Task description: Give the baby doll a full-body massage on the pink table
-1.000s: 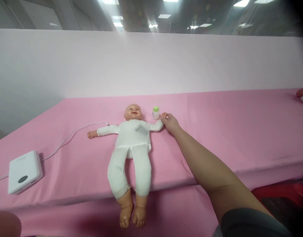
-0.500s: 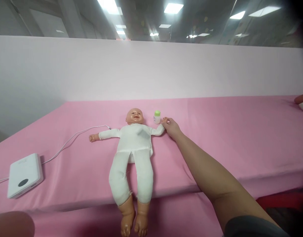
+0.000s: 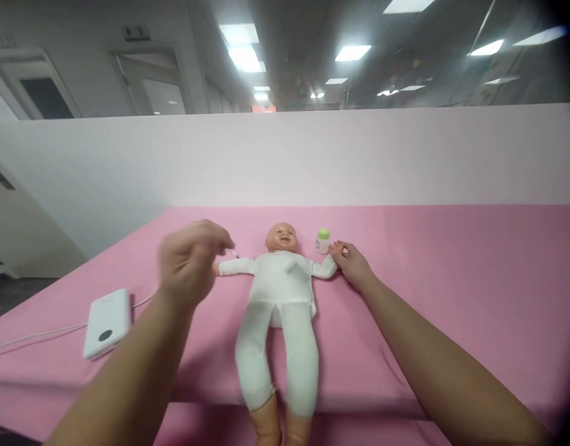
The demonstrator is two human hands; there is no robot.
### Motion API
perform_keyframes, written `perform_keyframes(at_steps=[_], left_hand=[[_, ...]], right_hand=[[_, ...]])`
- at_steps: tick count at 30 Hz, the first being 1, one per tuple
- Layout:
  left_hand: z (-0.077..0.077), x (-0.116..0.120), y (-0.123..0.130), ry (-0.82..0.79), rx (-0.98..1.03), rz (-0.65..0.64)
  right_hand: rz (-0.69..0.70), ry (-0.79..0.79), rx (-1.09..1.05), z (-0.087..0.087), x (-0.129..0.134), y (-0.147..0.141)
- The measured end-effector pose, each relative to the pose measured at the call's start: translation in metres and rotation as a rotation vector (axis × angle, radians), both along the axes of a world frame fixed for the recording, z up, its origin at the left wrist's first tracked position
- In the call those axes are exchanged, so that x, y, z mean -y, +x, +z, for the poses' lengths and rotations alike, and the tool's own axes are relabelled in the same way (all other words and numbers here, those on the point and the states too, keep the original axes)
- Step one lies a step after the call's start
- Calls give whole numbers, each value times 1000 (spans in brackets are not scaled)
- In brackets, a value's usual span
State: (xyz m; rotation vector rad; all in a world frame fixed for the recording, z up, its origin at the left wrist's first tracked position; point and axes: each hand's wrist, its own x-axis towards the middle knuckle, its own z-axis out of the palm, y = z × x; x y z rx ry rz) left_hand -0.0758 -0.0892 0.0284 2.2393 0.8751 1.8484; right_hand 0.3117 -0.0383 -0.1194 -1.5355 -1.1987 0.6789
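Two legs of the one doll (image 3: pixel 282 279) hang over the near edge of the pink surface (image 3: pixel 452 279); its white-clothed body lies face up farther in. One white box (image 3: pixel 103 316) sits at left, two stretches of cable beside it. One left hand (image 3: pixel 187 263), blurred, hovers with curled fingers; I cannot tell if they hold anything. One right hand (image 3: pixel 352 263) has its fingers closed on the doll's hand. Just beside stands one bottle (image 3: pixel 322 246), green lid on, contents unclear.
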Motion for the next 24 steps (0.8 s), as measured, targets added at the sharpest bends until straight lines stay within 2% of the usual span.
perform_keyframes(at_steps=[2,4,6,7,9,11,18,21,24], left_hand=[[-22,-27,-11,-202,-45,238],[-48,-59,-28,-471,-118,519],[-72,-85,-48,-715,-252,602],[-80,-94,-58,-781,-294,625],[-91,-105,-74,-883,-376,648],[-96,-108,-82,-945,-435,640],[-96,-99,-73,-980,-549,495],[-94,-94,-68,-1004,-524,466],[-92,-91,-66,-995,-391,430]], right_hand=[[23,11,-13,-3,-1,1],[45,13,-17,-6,-3,3],[51,5,-13,-9,-4,4],[51,1,-9,-9,-4,5],[49,0,-2,-10,-4,6],[54,3,1,-9,-4,6],[63,-22,-32,-3,1,4],[57,-35,-32,-2,2,3],[50,-35,-43,-3,1,3]])
